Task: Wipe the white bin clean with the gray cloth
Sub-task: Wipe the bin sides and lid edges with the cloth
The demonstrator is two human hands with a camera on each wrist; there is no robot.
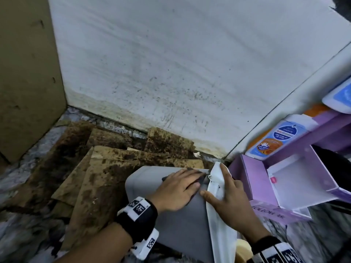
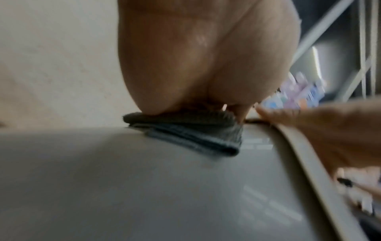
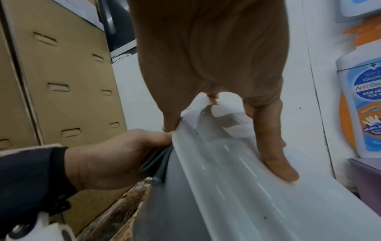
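The white bin (image 1: 171, 224) lies on its side on the floor, and its flat side looks grey in shadow. My left hand (image 1: 176, 188) lies flat on that side, fingers straight, pressing the folded gray cloth (image 1: 201, 179) near the rim. The left wrist view shows the cloth (image 2: 185, 130) squashed under the left hand (image 2: 195, 65). My right hand (image 1: 228, 198) holds the bin's white rim (image 1: 218, 234), thumb on the outer side and fingers over the inner side. In the right wrist view the right hand (image 3: 206, 57) straddles the rim (image 3: 226, 179), with the cloth (image 3: 158, 161) beside it.
Stained, dirty cardboard sheets (image 1: 106, 168) cover the floor left of the bin. A speckled white wall (image 1: 171, 73) stands behind, with a brown cardboard box (image 1: 24, 73) at the left. A purple box (image 1: 284, 177) and a sanitizer bottle (image 1: 275, 137) crowd the right side.
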